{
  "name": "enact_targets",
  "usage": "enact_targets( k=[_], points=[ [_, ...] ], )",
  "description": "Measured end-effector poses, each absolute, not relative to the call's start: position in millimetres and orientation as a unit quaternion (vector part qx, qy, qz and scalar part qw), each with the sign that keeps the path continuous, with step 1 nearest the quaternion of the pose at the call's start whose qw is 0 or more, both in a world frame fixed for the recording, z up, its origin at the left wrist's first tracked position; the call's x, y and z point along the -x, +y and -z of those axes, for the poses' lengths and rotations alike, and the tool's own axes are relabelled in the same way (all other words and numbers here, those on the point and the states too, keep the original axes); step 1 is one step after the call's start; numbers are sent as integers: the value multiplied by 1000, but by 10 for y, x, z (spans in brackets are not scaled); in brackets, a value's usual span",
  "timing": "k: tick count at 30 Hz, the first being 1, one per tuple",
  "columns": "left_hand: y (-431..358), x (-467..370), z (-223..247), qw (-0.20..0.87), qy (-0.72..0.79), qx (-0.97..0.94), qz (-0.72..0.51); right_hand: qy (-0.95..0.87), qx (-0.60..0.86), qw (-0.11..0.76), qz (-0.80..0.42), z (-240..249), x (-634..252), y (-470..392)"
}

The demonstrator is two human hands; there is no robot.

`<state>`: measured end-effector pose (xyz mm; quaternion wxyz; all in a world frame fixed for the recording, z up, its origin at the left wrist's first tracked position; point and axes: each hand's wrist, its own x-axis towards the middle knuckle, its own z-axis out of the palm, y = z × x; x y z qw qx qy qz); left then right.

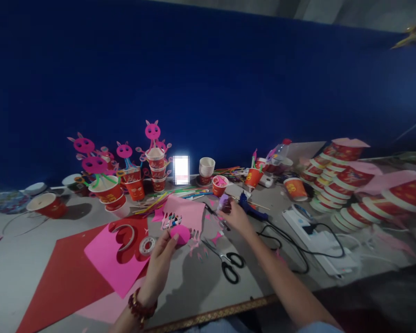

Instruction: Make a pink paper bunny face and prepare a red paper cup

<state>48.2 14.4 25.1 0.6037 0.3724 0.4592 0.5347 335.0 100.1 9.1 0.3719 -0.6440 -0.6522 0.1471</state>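
Note:
My left hand [162,254] pinches a round pink paper disc [181,235] between thumb and fingers, above the table. Farther right, my right hand [238,216] is closed on a small purple item [223,203]; the fingers cover part of it, and its kind is unclear. Black-handled scissors [225,261] lie on the table between my forearms. Beside the disc are a light pink sheet [187,210], small markers [171,221] and cut paper scraps [198,245]. A blue glue gun [251,208] rests just right of my right hand.
Left lie red card [69,263], cut pink paper [114,261] and a tape roll [147,246]. Pink paper figures [94,164] stand in red paper cups behind. Stacked cups [346,189], a white power strip [312,236] and black cables [291,249] occupy the right.

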Motion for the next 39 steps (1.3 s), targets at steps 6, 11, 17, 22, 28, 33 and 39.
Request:
enact_targets(
  k=[6, 11, 17, 22, 28, 33, 39],
  points=[
    [114, -367, -179, 616, 467, -343, -534, -611, 661, 427, -81, -378, -3418, 492],
    [41, -403, -203, 630, 456, -356, -518, -649, 619, 407, -171, -301, -3081, -30],
    [-66, -549, -267, 659, 465, -342, -482, -694, 549, 387, -259, -312, -2643, -268],
    [-101, -671, -254, 571, 476, -402, -534, -692, 500, 435, -285, -480, -2378, -293],
    [-202, -758, -138, 461, 489, -511, -536, -677, 493, 487, -248, -374, -2144, -277],
    [-365, -838, -109, 460, 439, -573, -517, -630, 508, 516, -280, -350, -2149, -238],
    [-270, -833, -300, 503, 422, -494, -570, -550, 522, 546, -357, -350, -2263, -227]
  ],
)
